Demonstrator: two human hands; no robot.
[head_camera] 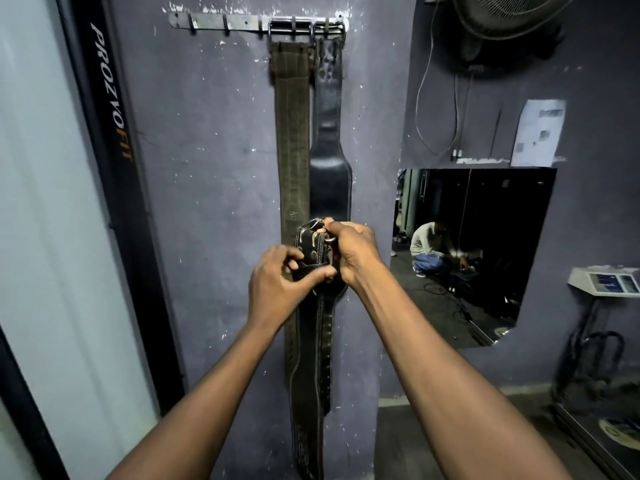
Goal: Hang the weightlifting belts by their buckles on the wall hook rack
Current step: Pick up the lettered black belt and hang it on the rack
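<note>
A metal hook rack is fixed high on the purple wall. Two belts hang from its right hooks by their buckles: a brown belt and a black belt beside it. In front of them I hold a third, black belt whose long tail hangs down past my forearms. My right hand grips its top end at the metal buckle. My left hand pinches the strap just below. The rack's left hooks are bare.
A dark frame with lettering stands at the left beside a pale panel. A mirror at the right reflects a crouching person. A wall fan and cables hang above it; a scale stands at far right.
</note>
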